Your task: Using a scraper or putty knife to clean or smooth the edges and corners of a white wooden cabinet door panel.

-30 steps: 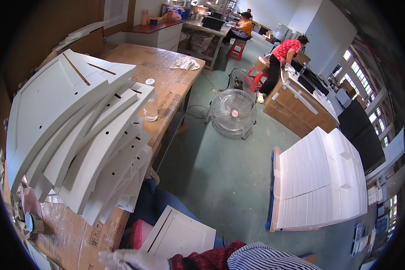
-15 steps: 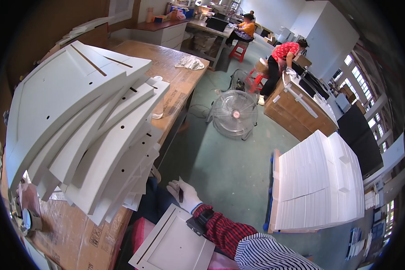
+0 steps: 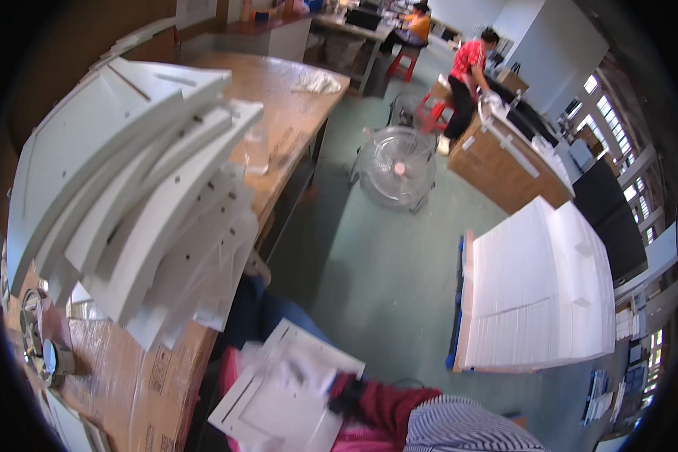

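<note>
White flat rectangular foam panel [image 3: 279,395] with a slot cut near one edge lies low in view over the person's lap, just off the near edge of the brown wooden counter [image 3: 294,105]. Long axis runs from lower left to upper right; upper corner points toward the green floor [image 3: 369,264]. White-gloved right hand [image 3: 297,373], motion-blurred, lies on the panel's top face, arm in a red and striped sleeve coming from lower right; cannot tell whether fingers are spread or closed on it. Left hand not seen.

Tall leaning stack of white curved foam pieces [image 3: 128,196] overhangs the counter's near edge, just left of the panel, close above its left corner. Roll of tape [image 3: 38,346] sits at the counter's near-left corner. Open floor to the right of the panel, up to the pallet of stacked white sheets [image 3: 535,294]. Round metal floor fan [image 3: 392,169] stands farther off, well apart. Person in red top [image 3: 467,83] works at a distant bench.
</note>
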